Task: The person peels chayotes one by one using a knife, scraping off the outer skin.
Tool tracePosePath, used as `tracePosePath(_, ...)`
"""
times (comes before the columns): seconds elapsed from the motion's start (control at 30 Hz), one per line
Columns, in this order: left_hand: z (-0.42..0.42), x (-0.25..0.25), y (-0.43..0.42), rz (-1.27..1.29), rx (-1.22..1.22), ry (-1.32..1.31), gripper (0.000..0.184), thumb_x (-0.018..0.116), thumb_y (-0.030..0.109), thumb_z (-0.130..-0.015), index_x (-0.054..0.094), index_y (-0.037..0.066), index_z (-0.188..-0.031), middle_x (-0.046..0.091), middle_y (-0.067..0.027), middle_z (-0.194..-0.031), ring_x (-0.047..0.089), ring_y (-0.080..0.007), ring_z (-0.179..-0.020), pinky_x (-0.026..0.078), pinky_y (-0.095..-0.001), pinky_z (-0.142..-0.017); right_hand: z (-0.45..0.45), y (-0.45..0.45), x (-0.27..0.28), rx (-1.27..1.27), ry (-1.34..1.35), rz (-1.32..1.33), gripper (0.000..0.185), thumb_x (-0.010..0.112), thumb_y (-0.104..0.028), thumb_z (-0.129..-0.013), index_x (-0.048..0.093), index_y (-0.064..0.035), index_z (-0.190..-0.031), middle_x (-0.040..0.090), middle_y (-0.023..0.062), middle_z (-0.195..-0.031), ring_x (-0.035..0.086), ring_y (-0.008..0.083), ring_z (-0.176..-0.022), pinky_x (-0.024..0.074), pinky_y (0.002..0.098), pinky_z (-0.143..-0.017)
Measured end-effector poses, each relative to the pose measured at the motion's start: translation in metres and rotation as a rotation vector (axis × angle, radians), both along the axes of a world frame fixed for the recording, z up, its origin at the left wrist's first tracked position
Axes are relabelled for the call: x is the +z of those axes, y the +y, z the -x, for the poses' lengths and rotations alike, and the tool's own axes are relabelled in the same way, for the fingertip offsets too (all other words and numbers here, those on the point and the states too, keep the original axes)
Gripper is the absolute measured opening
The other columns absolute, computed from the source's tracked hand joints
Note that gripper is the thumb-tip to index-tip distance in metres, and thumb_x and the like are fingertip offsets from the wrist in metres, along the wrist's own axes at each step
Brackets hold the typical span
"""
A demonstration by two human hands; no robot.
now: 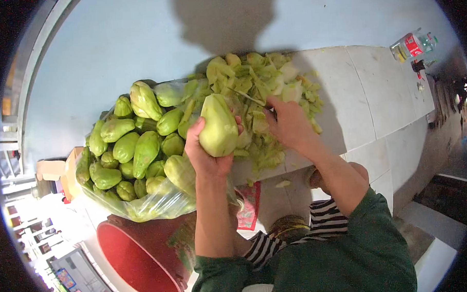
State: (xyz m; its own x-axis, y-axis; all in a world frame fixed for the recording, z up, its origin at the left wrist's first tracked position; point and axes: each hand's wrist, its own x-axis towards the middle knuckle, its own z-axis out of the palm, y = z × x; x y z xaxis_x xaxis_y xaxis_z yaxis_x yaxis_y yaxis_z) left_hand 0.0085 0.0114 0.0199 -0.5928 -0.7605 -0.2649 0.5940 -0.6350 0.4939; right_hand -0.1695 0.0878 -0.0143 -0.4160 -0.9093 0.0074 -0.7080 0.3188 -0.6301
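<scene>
My left hand (pixel 213 149) is closed around a peeled, pale green chayote (pixel 217 127), held up with its narrow end away from me. To its right, my right hand (pixel 289 122) grips a slim knife (pixel 248 97), whose thin blade points left over the peelings, apart from the chayote. Part of the knife's handle is hidden in my fingers. Below both hands lies a loose heap of chayote peelings (pixel 258 127). Left of my left hand, a clear plastic bag (pixel 148 206) holds several unpeeled green chayotes (pixel 146 153).
A red bucket (pixel 111 248) stands on its side of the ledge, lower left. The tiled ledge (pixel 369 115) runs right, with a plastic bottle (pixel 414 45) at its far end. A pale wall (pixel 112 47) rises behind the heap. A cardboard box (pixel 70 172) sits left.
</scene>
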Motion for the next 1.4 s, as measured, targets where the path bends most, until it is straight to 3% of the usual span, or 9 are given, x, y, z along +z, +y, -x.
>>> tracePosePath(0.2, 0.004, 0.009, 0.001, -0.215, 0.236, -0.012, 0.043, 0.049, 0.031, -0.09, 0.052, -0.001, -0.119, 0.061, -0.0171, -0.108, 0.06, -0.0291, -0.102, 0.048, -0.0427, -0.09, -0.004, 0.007, 0.014, 0.115, -0.061, 0.084, 0.033, 0.062, -0.018, -0.078, 0.054, -0.0059, -0.108, 0.064, 0.0196, -0.082, 0.062, 0.0412, -0.079, 0.0494, 0.0513, -0.066)
tracePosePath(0.37, 0.002, -0.01, -0.004, -0.086, 0.274, -0.085, 0.043, 0.047, 0.036, -0.093, 0.055, 0.001, -0.115, 0.063, -0.0146, -0.105, 0.061, -0.0264, -0.098, 0.05, -0.0396, -0.087, -0.015, 0.017, 0.016, 0.472, 0.319, 0.466, 0.04, 0.063, -0.02, -0.069, 0.058, -0.0083, -0.107, 0.061, 0.0076, -0.077, 0.062, 0.0272, -0.068, 0.0504, 0.0391, -0.059)
tracePosePath(0.43, -0.004, -0.023, -0.011, 0.052, 0.046, 0.146, 0.043, 0.045, 0.04, -0.094, 0.058, 0.003, -0.11, 0.065, -0.013, -0.1, 0.062, -0.0267, -0.093, 0.051, -0.0391, -0.083, -0.021, 0.017, 0.013, 0.495, 0.364, 0.533, 0.04, 0.061, -0.02, -0.069, 0.058, -0.0073, -0.107, 0.059, 0.0048, -0.076, 0.061, 0.0233, -0.067, 0.0495, 0.036, -0.058)
tracePosePath(0.57, 0.005, -0.029, -0.001, -0.011, 0.108, 0.16, 0.044, 0.044, 0.043, -0.094, 0.059, 0.004, -0.108, 0.065, -0.0131, -0.098, 0.063, -0.0261, -0.088, 0.052, -0.0386, -0.08, -0.026, 0.016, 0.014, 0.494, 0.404, 0.606, 0.04, 0.059, -0.02, -0.07, 0.059, -0.005, -0.106, 0.056, 0.0011, -0.076, 0.059, 0.0182, -0.068, 0.0475, 0.0319, -0.057)
tracePosePath(0.7, 0.007, -0.029, 0.002, -0.073, 0.137, 0.161, 0.044, 0.045, 0.042, -0.094, 0.059, 0.004, -0.109, 0.065, -0.0128, -0.101, 0.062, -0.0261, -0.091, 0.052, -0.0392, -0.082, -0.027, 0.016, 0.018, 0.487, 0.368, 0.641, 0.042, 0.058, -0.012, -0.067, 0.058, -0.0013, -0.107, 0.054, 0.0067, -0.071, 0.056, 0.0229, -0.059, 0.0446, 0.0336, -0.054)
tracePosePath(0.87, 0.016, 0.005, 0.004, -0.203, 0.337, -0.102, 0.038, 0.047, 0.036, -0.094, 0.058, 0.004, -0.112, 0.064, -0.0119, -0.103, 0.061, -0.0261, -0.096, 0.049, -0.0407, -0.089, -0.016, 0.015, 0.01, 0.317, 0.336, 0.38, 0.054, 0.071, -0.015, -0.058, 0.058, -0.0037, -0.109, 0.058, 0.008, -0.076, 0.06, 0.0278, -0.067, 0.0471, 0.0378, -0.06)
tracePosePath(0.97, 0.009, -0.001, 0.003, -0.096, 0.272, -0.034, 0.036, 0.048, 0.034, -0.094, 0.056, 0.004, -0.113, 0.063, -0.0117, -0.102, 0.06, -0.0265, -0.097, 0.047, -0.0414, -0.091, -0.011, 0.016, 0.01, 0.435, 0.285, 0.419, 0.06, 0.075, -0.015, -0.052, 0.058, -0.0054, -0.109, 0.062, 0.0096, -0.081, 0.062, 0.0317, -0.073, 0.0479, 0.0407, -0.063)
tracePosePath(1.27, 0.009, 0.013, 0.001, -0.159, 0.263, -0.105, 0.039, 0.046, 0.035, -0.093, 0.055, 0.005, -0.117, 0.062, -0.0108, -0.112, 0.06, -0.0281, -0.1, 0.048, -0.0445, -0.09, -0.009, 0.011, 0.018, 0.33, 0.184, 0.174, 0.051, 0.07, -0.008, -0.058, 0.057, -0.0054, -0.107, 0.063, 0.013, -0.084, 0.063, 0.0331, -0.077, 0.0487, 0.0435, -0.066)
tracePosePath(1.4, 0.004, 0.002, 0.0, -0.091, 0.23, -0.095, 0.041, 0.047, 0.035, -0.093, 0.05, 0.005, -0.12, 0.059, -0.0102, -0.115, 0.057, -0.0268, -0.105, 0.045, -0.0438, -0.093, -0.008, 0.012, 0.015, 0.354, 0.215, 0.248, 0.05, 0.07, -0.007, -0.059, 0.056, -0.0059, -0.107, 0.064, 0.0135, -0.085, 0.063, 0.0333, -0.077, 0.0491, 0.0434, -0.065)
